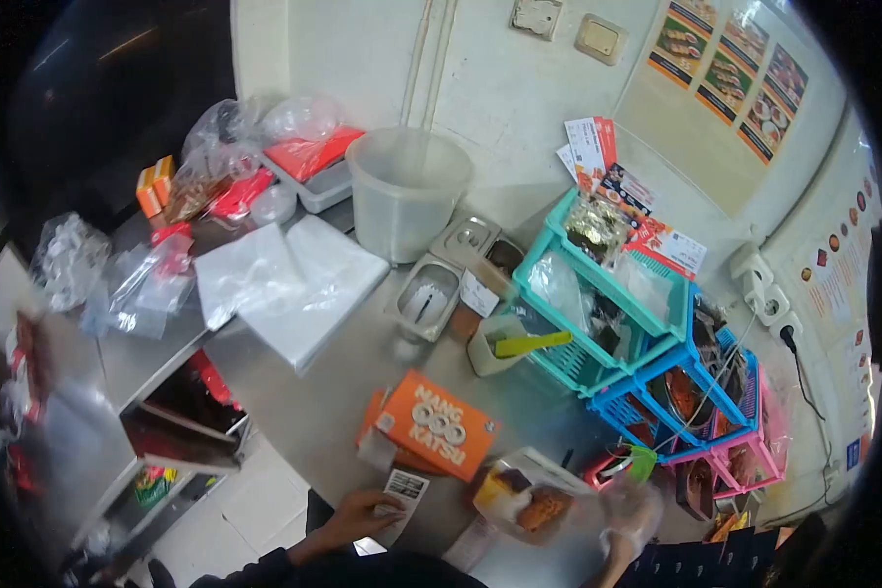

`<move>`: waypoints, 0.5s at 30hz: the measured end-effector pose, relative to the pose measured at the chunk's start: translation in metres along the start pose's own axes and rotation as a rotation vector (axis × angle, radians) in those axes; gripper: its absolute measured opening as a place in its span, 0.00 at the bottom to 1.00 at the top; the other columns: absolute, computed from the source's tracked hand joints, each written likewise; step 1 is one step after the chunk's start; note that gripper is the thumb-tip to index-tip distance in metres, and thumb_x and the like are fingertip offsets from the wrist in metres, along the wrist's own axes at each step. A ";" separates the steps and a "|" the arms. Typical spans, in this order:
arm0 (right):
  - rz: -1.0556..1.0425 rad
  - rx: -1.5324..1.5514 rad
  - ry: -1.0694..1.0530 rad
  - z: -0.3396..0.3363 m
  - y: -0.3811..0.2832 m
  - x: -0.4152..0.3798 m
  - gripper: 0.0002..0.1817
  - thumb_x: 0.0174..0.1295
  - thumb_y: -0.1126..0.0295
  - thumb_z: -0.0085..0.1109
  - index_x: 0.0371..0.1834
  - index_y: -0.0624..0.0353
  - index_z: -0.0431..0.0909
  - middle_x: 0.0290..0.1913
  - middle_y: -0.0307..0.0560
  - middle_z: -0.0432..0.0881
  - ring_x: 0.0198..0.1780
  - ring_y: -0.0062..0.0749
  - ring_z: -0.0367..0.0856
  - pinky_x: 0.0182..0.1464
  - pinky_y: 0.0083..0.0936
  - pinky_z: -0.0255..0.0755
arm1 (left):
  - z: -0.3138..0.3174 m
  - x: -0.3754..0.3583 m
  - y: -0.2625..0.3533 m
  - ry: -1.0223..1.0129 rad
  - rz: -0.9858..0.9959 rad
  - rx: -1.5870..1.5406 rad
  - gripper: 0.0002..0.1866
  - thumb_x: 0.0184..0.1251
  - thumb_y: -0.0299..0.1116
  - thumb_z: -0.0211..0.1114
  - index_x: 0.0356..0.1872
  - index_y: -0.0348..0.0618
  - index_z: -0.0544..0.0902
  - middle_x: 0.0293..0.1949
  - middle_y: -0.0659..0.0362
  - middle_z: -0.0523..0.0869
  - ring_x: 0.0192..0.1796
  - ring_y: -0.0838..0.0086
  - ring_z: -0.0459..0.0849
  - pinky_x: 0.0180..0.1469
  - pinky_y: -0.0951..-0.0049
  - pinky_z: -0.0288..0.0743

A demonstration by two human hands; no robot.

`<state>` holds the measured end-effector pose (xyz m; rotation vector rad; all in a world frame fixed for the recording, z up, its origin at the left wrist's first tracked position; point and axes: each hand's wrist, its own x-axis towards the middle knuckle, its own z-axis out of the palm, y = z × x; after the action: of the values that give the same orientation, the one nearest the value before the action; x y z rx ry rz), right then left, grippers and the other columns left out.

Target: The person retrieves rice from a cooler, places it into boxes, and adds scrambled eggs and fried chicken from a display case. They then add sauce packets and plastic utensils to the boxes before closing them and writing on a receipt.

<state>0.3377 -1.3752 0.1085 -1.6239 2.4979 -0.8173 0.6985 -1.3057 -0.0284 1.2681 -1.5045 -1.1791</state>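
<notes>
My left hand (361, 519) pinches a small white printed slip (404, 498) by its left edge, low in the middle of the head view. In a clear plastic glove, my right hand (629, 512) is just right of an uncovered food box (505, 525); its fingers are blurred. Inside the box lie a browned fried piece (544, 511) and some pale and yellow food. Orange printed cartons (439, 423) lie behind the slip and the box. A red item (606, 468) and a bright green piece (643, 463) sit just beyond my right hand.
Teal, blue and pink baskets (598, 365) hold packets on the right. Along the wall stand a white bucket (407, 196) and steel containers (427, 297). White plastic sheets (304, 284) lie at the left. A yellow-green handle (531, 344) sticks out of a cup (485, 355).
</notes>
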 end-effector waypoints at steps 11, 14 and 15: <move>-1.093 0.057 -0.183 0.247 -0.481 0.232 0.21 0.49 0.64 0.61 0.49 0.53 0.76 0.49 0.51 0.78 0.47 0.45 0.77 0.53 0.33 0.70 | -0.226 0.128 -0.008 0.076 0.076 -0.194 0.08 0.52 0.23 0.67 0.36 0.38 0.83 0.38 0.54 0.84 0.43 0.72 0.82 0.46 0.74 0.75; -1.077 -0.513 -0.542 0.454 -0.494 0.358 0.21 0.46 0.64 0.62 0.46 0.56 0.78 0.42 0.54 0.80 0.47 0.50 0.77 0.51 0.34 0.70 | -0.257 0.129 -0.032 0.182 0.007 -0.218 0.07 0.51 0.23 0.68 0.32 0.36 0.84 0.36 0.55 0.84 0.38 0.73 0.82 0.41 0.74 0.75; -1.079 -0.501 -0.507 0.456 -0.504 0.357 0.21 0.46 0.64 0.62 0.46 0.56 0.78 0.42 0.54 0.80 0.47 0.50 0.77 0.51 0.34 0.70 | -0.271 0.128 -0.031 0.147 -0.107 -0.294 0.07 0.50 0.23 0.68 0.33 0.37 0.84 0.36 0.55 0.84 0.38 0.72 0.82 0.43 0.74 0.75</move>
<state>0.7457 -2.0213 0.0302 -2.8905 1.4107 0.2861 0.9472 -1.4729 0.0042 1.2163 -1.1224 -1.2930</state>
